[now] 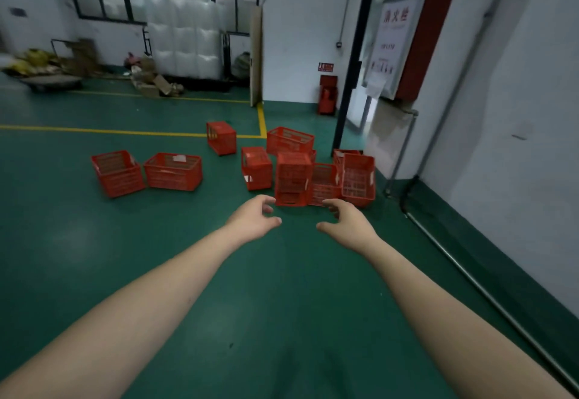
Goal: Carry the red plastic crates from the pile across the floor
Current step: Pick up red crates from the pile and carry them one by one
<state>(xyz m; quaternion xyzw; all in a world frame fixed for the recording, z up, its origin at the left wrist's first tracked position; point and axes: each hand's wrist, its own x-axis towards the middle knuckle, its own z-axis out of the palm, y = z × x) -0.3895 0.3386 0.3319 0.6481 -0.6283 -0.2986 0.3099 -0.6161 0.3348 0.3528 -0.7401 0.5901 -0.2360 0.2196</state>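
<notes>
Several red plastic crates lie in a loose pile (313, 176) on the green floor ahead, some upright and some tipped on their sides. Two more red crates (174, 171) stand side by side to the left of the pile, and a single crate (221, 137) lies on its side farther back. Both my arms are stretched forward. My left hand (255, 216) and my right hand (346, 221) hang in the air short of the nearest crate (293, 179), fingers loosely curled and holding nothing.
Yellow floor lines (125, 131) run behind the crates. A white wall with a pipe (470, 276) along its base borders the right side. A red fire-hose cabinet (416, 38) and a red extinguisher box (327, 94) stand by a doorway. Cardboard scraps (156, 83) and white bags lie at the back.
</notes>
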